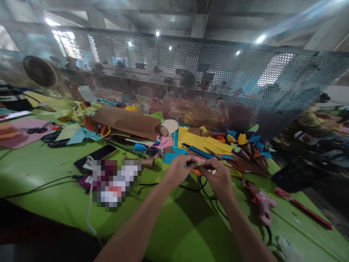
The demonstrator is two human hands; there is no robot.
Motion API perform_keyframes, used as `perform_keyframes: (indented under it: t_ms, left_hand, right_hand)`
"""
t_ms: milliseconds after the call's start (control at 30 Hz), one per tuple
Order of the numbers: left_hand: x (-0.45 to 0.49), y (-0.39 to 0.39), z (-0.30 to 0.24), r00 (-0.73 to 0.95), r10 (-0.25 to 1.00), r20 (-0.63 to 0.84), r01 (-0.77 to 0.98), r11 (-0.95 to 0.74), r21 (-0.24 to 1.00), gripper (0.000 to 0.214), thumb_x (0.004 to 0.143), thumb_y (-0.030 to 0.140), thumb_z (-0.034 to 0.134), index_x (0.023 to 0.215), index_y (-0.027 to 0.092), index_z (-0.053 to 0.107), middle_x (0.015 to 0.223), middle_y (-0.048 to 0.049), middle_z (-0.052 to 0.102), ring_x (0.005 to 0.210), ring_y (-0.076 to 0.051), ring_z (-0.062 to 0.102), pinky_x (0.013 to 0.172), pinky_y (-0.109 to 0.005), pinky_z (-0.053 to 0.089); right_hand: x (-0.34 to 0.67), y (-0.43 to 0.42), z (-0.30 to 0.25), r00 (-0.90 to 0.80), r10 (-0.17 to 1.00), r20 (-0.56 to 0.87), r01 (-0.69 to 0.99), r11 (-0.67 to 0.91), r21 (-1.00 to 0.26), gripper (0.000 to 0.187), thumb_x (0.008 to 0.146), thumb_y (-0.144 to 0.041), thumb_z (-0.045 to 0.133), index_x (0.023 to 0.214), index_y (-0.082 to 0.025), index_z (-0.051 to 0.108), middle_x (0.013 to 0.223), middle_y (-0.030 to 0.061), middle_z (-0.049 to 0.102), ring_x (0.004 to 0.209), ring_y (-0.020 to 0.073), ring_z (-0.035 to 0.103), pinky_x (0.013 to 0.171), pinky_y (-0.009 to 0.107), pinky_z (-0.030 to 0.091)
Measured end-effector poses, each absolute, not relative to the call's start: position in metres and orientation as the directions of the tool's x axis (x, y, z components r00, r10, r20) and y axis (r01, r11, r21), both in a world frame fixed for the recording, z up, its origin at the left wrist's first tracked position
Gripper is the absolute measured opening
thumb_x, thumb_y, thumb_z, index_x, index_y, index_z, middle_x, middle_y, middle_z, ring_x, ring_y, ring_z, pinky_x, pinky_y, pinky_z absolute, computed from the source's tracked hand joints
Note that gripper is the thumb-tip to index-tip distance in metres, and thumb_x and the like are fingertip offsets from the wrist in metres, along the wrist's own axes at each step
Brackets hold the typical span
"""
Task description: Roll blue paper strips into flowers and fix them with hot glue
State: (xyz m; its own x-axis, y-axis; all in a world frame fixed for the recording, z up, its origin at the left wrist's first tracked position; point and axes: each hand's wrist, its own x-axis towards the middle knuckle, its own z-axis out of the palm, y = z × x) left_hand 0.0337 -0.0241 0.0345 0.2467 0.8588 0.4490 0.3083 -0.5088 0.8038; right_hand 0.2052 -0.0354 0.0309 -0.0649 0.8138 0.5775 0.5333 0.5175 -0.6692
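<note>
Above the green table (174, 233), my left hand (178, 170) and my right hand (218, 178) meet fingertip to fingertip, both closed in a pinch. Something small and yellowish-green shows between them, mostly hidden by the fingers, so I cannot make out its kind. Just below the fingertips is a bit of orange paper (196, 172). Blue paper (171, 157) lies beside my left hand. Past my right hand are scissors (231, 168) with yellow handles. A pink glue gun (263, 205) with a lit red light rests to the right.
Rolled brown paper (127, 122), yellow sheets (201, 140) and paper flowers in brown cones (247, 147) line the back, before a perforated metal screen (174, 80). A phone (95, 157), a white cable (89, 211) and black cords lie left. A red stick (311, 213) lies right.
</note>
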Motion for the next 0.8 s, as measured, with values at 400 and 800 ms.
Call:
perform_keyframes:
  t_ms: [400,800]
  left_hand:
    - [0.038,-0.025,0.038,0.185,0.932,0.311,0.053,-0.326,0.944,0.027,0.092,0.039,0.049,0.073,0.020,0.053,0.072,-0.0002,0.056,0.071,-0.015,0.052,0.069,-0.026,0.041]
    - [0.031,-0.036,0.055,0.430,0.895,0.118,-0.204,-0.030,0.978,0.040,0.076,0.055,0.069,0.067,0.017,0.066,0.067,-0.0021,0.065,0.064,-0.012,0.057,0.064,-0.024,0.043]
  right_hand:
    - [0.205,-0.037,0.043,0.109,0.928,0.356,0.291,0.313,-0.904,0.029,0.069,-0.047,0.077,0.066,-0.020,0.067,0.060,0.0004,0.061,0.056,0.0153,0.051,0.054,0.028,0.041]
    - [0.208,-0.038,0.040,-0.048,0.987,0.156,-0.128,0.149,-0.981,0.036,0.082,-0.054,0.062,0.079,-0.021,0.077,0.081,0.0091,0.075,0.071,0.0221,0.066,0.068,0.036,0.052]
